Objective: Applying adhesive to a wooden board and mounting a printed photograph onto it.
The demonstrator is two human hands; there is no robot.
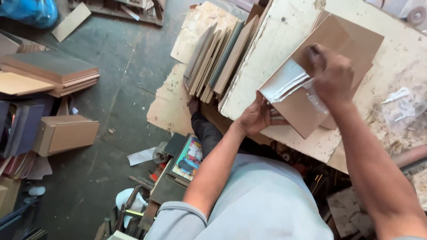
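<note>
A flat brown board [302,111] lies tilted on a worn pale worktop [275,49], with thick white glue [284,82] smeared along its upper left part. My left hand [255,116] grips the board's left edge from below. My right hand [329,73] presses down on the board and drags through the white glue; whether it holds a spreader is hidden by the fingers. More brown boards [356,38] lie stacked under the glued one.
Several thin boards [220,60] stand on edge against the worktop's left side. Stacks of wooden panels [53,73] and a small wooden box [66,135] sit on the dark floor at left. A framed colourful picture [189,158] leans by my legs. Dried glue patches [400,104] mark the worktop's right.
</note>
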